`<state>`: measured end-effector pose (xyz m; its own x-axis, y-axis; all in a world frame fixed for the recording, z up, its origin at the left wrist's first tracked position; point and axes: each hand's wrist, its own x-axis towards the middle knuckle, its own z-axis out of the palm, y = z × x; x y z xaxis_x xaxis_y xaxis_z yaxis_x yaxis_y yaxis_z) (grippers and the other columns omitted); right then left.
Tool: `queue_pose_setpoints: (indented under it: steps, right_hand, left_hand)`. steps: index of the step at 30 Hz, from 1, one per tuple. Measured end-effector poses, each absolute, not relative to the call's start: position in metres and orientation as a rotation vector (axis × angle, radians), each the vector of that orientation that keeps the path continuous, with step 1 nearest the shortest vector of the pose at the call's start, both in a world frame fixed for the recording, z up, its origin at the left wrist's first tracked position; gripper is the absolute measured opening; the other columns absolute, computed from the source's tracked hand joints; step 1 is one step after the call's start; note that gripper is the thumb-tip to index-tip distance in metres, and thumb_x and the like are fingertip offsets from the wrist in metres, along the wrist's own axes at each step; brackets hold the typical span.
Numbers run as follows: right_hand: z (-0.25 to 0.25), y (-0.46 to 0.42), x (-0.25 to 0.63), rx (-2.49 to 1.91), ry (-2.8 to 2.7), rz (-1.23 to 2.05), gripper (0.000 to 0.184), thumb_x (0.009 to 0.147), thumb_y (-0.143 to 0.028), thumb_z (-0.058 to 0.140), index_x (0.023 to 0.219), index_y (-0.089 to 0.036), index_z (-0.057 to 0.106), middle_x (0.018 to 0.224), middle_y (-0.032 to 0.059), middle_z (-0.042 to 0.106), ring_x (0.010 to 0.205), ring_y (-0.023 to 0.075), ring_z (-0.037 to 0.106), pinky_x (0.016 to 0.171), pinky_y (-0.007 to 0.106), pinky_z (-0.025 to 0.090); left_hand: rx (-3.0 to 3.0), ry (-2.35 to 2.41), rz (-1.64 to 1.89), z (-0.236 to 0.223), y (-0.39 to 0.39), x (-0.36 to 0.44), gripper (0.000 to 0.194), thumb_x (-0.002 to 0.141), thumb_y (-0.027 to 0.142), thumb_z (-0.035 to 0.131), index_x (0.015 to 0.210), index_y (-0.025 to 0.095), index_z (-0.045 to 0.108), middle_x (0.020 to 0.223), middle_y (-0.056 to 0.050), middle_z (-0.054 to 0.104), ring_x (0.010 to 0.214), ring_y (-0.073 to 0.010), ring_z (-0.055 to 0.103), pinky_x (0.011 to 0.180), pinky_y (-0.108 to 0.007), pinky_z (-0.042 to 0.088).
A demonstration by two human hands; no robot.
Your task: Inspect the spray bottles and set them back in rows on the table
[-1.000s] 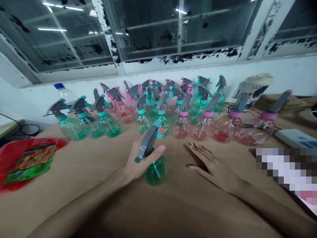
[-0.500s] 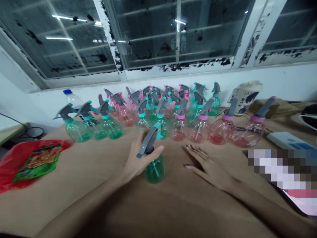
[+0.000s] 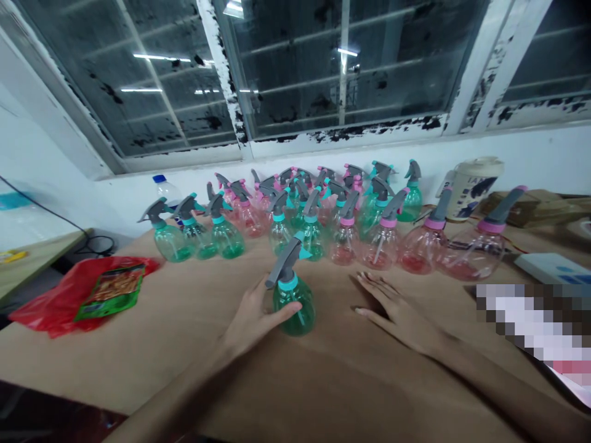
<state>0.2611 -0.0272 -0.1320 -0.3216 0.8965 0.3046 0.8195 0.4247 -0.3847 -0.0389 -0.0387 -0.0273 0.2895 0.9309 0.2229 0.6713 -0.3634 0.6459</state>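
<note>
Dark windows (image 3: 295, 80) with bright light streaks (image 3: 141, 90) above a white wall (image 3: 545, 160) and a brown table (image 3: 198, 295)

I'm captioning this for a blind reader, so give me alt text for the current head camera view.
A person's left hand touches a green spray bottle on a brown tabletop, with the open right hand nearby. Behind them, many other spray bottles, green and pink with grey triggers, are grouped below a window.

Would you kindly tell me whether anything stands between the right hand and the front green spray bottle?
Nothing visible does: only tabletop shows between the right hand and the front green spray bottle.
</note>
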Motion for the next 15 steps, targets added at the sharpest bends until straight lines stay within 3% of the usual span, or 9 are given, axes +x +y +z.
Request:
queue_pose_setpoints:
  steps: [8, 12, 15]
  right_hand:
    - [-0.131, -0.028, 0.26, -1.425, -2.222, 0.231, 0.067, 0.087, -0.059, 0.04, 0.143, -0.024, 0.03, 0.147, 0.0071, 0.035, 0.136, 0.0248, 0.026, 0.111, 0.05, 0.025]
    - [-0.133, -0.026, 0.261, -1.397, -2.235, 0.229, 0.066, 0.087, -0.059, 0.04, 0.143, -0.024, 0.032, 0.147, 0.0066, 0.035, 0.137, 0.0247, 0.026, 0.112, 0.05, 0.024]
    - [-0.134, -0.025, 0.261, -1.393, -2.247, 0.217, 0.065, 0.087, -0.058, 0.04, 0.142, -0.024, 0.033, 0.147, 0.0068, 0.036, 0.136, 0.0244, 0.027, 0.112, 0.05, 0.023]
  left_hand:
    - [2.12, 1.73, 0.954, -0.034, 0.003, -0.087, 0.048, 0.077, 0.057, 0.057, 0.107, 0.019, 0.06, 0.112, -0.01, 0.062, 0.095, -0.0268, 0.064, 0.079, -0.036, 0.051]
    - [2.098, 1.861, 0.96, -0.029, 0.042, -0.112, 0.047, 0.074, 0.06, 0.056, 0.09, 0.016, 0.062, 0.096, -0.009, 0.066, 0.088, -0.0266, 0.064, 0.076, -0.035, 0.051]
    - [2.079, 1.946, 0.962, -0.023, 0.067, -0.12, 0.044, 0.072, 0.058, 0.058, 0.091, 0.019, 0.061, 0.092, -0.007, 0.069, 0.09, -0.0262, 0.064, 0.074, -0.033, 0.049]
